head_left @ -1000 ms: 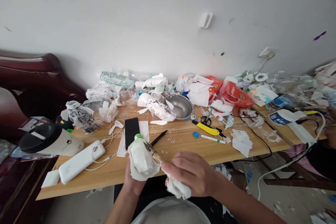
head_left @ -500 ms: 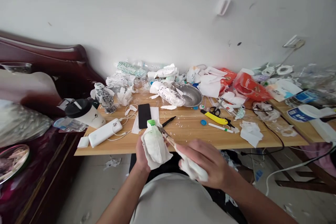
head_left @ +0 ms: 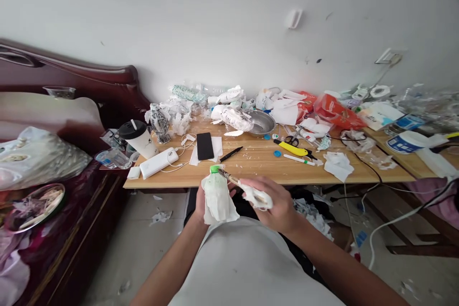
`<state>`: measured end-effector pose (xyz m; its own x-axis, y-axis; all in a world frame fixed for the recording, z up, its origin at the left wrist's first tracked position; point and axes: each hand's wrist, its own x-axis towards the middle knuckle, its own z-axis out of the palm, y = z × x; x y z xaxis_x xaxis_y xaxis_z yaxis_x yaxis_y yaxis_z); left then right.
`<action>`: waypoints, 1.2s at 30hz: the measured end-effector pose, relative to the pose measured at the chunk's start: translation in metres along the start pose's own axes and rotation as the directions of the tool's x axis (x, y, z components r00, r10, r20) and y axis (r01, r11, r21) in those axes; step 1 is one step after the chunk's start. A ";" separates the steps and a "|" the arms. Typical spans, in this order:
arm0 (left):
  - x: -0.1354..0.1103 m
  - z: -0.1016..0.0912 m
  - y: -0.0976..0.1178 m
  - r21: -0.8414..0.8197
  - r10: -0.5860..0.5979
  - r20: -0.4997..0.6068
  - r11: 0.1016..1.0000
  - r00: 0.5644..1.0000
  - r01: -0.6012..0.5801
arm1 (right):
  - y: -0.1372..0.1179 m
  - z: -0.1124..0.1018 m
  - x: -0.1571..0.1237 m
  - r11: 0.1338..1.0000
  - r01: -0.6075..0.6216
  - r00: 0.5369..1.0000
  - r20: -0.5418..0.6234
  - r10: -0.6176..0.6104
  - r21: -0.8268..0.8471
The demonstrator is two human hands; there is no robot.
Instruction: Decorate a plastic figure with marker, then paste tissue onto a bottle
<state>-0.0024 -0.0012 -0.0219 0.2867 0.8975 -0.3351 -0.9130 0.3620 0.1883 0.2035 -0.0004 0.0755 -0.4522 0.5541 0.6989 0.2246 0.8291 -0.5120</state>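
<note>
My left hand point(head_left: 201, 203) is closed round a small bottle point(head_left: 217, 197) with a green cap, wrapped in white tissue, held upright in front of my chest. My right hand point(head_left: 274, 203) is closed on a brush point(head_left: 229, 178) whose handle is wrapped in white tissue point(head_left: 255, 197). The brush tip touches the bottle just below the cap. Both hands are in front of the near edge of the wooden table point(head_left: 251, 174).
On the table lie a black phone point(head_left: 205, 146), a white power bank point(head_left: 158, 163), a black pen point(head_left: 231, 154), a yellow cutter point(head_left: 292, 148), scissors, a metal bowl point(head_left: 261, 123) and several crumpled tissues and bottles. A lidded cup point(head_left: 138, 137) stands at left. Cables hang at right.
The view has pulled back from the table and turned left. Both hands with the bottle and brush have come closer to my body; the brush tip stays near the cap.
</note>
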 end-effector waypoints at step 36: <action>0.007 -0.025 -0.024 0.050 0.074 -0.191 0.997 0.979 -0.066 | 0.000 -0.004 -0.019 0.985 -0.167 0.979 0.124 0.162 0.033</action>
<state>0.0143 -0.0099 -0.0516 0.1575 0.8572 -0.4903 -0.9143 0.3142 0.2556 0.2157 -0.0105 0.0640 -0.5136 0.6676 0.5391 0.2684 0.7217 -0.6381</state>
